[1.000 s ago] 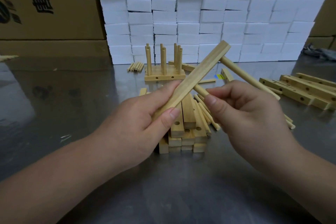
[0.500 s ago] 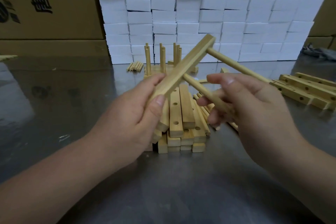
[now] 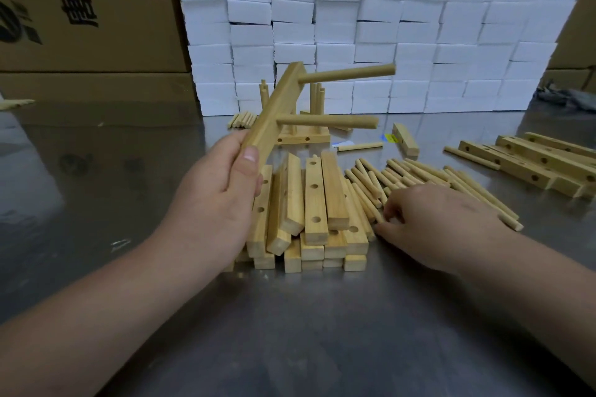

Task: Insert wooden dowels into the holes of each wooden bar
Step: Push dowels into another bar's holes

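- Over the middle of the bench (image 3: 96, 219), the left hand (image 3: 219, 203) wraps fingers and thumb round the lower end of a bar (image 3: 274, 109), held tilted, with two dowels (image 3: 325, 122) sticking out to the right.
- Just right of the stacked bars (image 3: 319, 203), the right hand (image 3: 442, 222) lies fingers-down on the loose dowels (image 3: 419, 177); I cannot tell whether it has one pinched.
- Any remaining hole looks covered by the left grip, so the next dowel could go in crooked.
- Raking through the pile could send dowels rolling.
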### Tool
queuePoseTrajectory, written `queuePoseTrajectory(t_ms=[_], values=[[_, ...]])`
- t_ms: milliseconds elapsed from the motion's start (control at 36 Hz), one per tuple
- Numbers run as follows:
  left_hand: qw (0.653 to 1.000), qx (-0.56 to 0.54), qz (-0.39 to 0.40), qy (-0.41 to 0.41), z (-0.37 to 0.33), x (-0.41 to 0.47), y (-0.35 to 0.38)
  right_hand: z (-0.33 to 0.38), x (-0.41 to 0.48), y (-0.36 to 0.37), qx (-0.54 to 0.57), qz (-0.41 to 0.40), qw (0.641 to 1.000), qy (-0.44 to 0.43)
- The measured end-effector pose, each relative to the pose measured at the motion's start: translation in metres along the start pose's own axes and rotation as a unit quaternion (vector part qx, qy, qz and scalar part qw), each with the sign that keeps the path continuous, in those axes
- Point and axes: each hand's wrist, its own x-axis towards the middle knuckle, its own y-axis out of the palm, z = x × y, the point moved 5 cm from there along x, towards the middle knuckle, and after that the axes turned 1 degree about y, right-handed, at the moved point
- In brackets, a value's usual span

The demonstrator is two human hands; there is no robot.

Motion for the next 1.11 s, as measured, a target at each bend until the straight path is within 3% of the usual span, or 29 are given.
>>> queuePoseTrajectory(t_ms=[194, 306, 417, 556, 667, 889, 1111], values=[[0.997, -0.036, -0.009, -0.066, 0.005, 0.001, 0.0, 0.002, 0.006, -0.002, -0.052, 0.006, 0.998, 0.026], [0.979, -0.162, -0.012, -0.121, 0.004, 0.003, 0.002, -0.013, -0.002, -0.034, 0.001, -0.135, 0.989, 0.056], [0.954, -0.275, 0.029, -0.118, -0.002, 0.006, 0.004, -0.015, -0.021, -0.057, 0.166, -0.244, 0.956, 0.015], [0.934, -0.32, 0.071, -0.141, -0.003, 0.006, 0.01, 0.016, -0.039, -0.052, 0.352, -0.222, 0.902, -0.117], [0.945, -0.287, 0.061, -0.145, 0.003, 0.006, 0.01, 0.027, -0.044, -0.05, 0.37, -0.225, 0.884, -0.175], [0.936, -0.304, 0.09, -0.153, 0.004, 0.004, 0.016, 0.029, -0.045, -0.046, 0.382, -0.229, 0.875, -0.189], [0.929, -0.321, 0.071, -0.172, 0.006, 0.005, 0.018, 0.027, -0.043, -0.045, 0.383, -0.24, 0.873, -0.184]])
